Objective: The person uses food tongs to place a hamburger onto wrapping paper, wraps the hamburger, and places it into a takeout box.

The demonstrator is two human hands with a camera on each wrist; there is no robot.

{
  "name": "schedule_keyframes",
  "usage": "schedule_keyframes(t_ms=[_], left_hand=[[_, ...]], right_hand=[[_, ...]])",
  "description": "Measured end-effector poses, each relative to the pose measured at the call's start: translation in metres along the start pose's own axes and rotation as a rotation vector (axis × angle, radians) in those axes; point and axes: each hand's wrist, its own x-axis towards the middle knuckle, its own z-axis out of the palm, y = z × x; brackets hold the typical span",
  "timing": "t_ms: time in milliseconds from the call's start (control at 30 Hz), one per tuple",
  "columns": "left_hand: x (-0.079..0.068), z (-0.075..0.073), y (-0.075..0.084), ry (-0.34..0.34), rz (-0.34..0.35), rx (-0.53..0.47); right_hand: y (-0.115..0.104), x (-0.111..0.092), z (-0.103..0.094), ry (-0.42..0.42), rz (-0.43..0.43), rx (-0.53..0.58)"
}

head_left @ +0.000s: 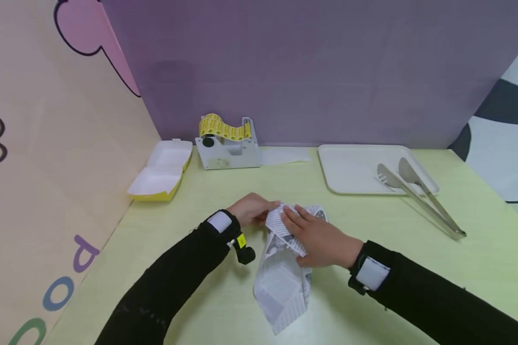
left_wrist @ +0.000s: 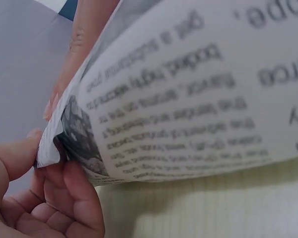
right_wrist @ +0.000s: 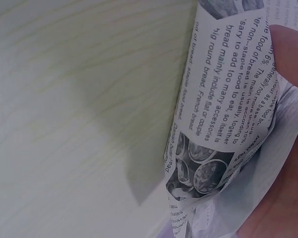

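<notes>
A sheet of newsprint-patterned wrapping paper (head_left: 280, 287) is folded into a long packet on the table, its pointed end toward me. What lies inside it is hidden. My left hand (head_left: 251, 209) pinches the far left edge of the paper between thumb and fingers, which the left wrist view shows close up at the thumb and fingers (left_wrist: 64, 198). Across the top of the packet rests my right hand (head_left: 323, 241), its fingers fairly straight and pressing on the folded paper (right_wrist: 213, 89).
An open yellow-and-white food box (head_left: 164, 167) stands at the back left. Beside it is a label dispenser (head_left: 229, 148) with a roll of yellow stickers, and a flat white sheet (head_left: 285, 155). Metal tongs (head_left: 427, 201) lean on a white tray (head_left: 349, 167) at the back right.
</notes>
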Motion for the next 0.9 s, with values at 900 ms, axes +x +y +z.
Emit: schedule_keyframes(t_ms=[900], left_hand=[[0.000, -0.012, -0.009, -0.058, -0.050, -0.181]], right_hand=[[0.001, 0.000, 0.006, 0.039, -0.030, -0.055]])
